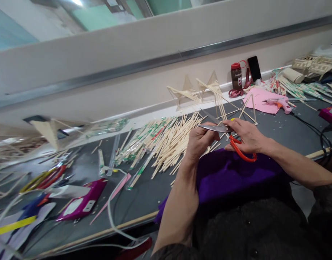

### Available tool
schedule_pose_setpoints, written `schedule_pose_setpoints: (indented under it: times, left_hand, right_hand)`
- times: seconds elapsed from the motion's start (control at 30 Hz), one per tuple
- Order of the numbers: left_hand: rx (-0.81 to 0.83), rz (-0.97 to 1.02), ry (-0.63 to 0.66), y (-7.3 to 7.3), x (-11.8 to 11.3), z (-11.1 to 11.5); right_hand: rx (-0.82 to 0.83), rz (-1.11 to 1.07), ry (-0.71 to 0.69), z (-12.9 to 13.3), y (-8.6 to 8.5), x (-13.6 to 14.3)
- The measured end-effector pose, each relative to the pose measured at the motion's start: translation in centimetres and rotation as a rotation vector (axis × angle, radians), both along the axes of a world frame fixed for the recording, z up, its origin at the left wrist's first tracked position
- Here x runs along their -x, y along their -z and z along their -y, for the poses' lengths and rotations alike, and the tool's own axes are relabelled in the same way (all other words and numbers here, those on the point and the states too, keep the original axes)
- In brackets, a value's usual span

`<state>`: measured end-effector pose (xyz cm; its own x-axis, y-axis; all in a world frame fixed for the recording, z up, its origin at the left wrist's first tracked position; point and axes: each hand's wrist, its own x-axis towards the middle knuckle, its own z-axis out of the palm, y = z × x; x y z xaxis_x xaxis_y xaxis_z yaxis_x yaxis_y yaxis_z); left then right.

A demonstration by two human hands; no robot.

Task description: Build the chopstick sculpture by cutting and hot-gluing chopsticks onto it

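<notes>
Red-handled scissors (243,151) are in my right hand (246,135), their blades spread apart and pointing left. My left hand (201,141) is closed just beside the lower blade, its fingers pinched; what lies between them is too small to make out. Beneath both hands a purple cloth (233,177) covers my lap and the table's edge. A thin stick structure (221,108) stands behind the scissors. Left of my left hand lies a large heap of loose wooden sticks (171,144).
Wrapped sticks (144,139), a magenta box (84,202) and a white cable (110,209) lie left. Stick models (186,92) lean on the wall. A bottle (236,77), a phone (254,68) and a pink glue gun (281,103) on pink cloth (254,99) stand or lie at back right.
</notes>
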<state>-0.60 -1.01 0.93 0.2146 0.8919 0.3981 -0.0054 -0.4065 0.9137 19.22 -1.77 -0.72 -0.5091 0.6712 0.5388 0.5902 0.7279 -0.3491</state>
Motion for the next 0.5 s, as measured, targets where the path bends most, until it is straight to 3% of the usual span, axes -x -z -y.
schedule_pose_setpoints:
  times: [0.2, 0.5]
  left_hand:
    - [-0.03, -0.092, -0.01, -0.12, 0.47, 0.19]
    - [-0.025, -0.062, -0.003, -0.03, 0.1, 0.23]
  right_hand:
    - [0.029, -0.096, -0.098, -0.05, 0.29, 0.11]
    - [0.015, -0.073, -0.11, -0.21, 0.11, -0.07]
